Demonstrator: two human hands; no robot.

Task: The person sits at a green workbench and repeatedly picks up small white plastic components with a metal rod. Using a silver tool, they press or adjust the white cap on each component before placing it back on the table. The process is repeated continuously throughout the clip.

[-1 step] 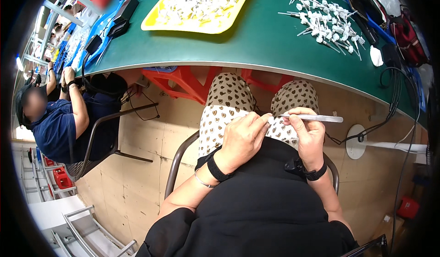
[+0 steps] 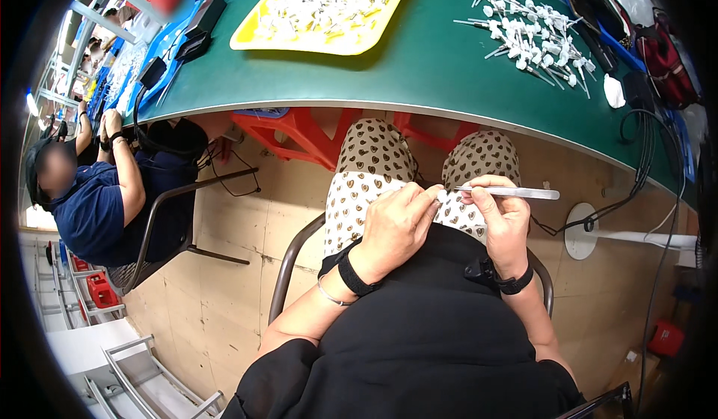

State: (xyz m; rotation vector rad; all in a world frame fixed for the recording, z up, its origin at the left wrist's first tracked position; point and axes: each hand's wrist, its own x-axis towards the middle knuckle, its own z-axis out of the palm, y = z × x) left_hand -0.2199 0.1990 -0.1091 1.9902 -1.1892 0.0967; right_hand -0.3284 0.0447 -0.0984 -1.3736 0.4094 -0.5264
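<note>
Over my lap, my right hand [image 2: 506, 221] is closed around metal tweezers [image 2: 535, 193], whose tips point left toward my other hand. My left hand [image 2: 400, 225] pinches a small white piece [image 2: 441, 195] between thumb and forefinger, right at the tweezer tips. Its exact kind is too small to tell, and the fingers cover most of it. On the green table [image 2: 299, 82] ahead, a yellow tray [image 2: 314, 45] holds many small white and grey parts. Farther right lies a loose heap of white-headed parts with thin stems [image 2: 535, 41].
A red stool [image 2: 299, 139] stands under the table. Black cables [image 2: 645, 150] hang off the right edge near a dark red bag [image 2: 664, 56] and a white round-based stand [image 2: 582, 232]. To my left a person in dark blue [image 2: 97, 206] sits on a chair at the table.
</note>
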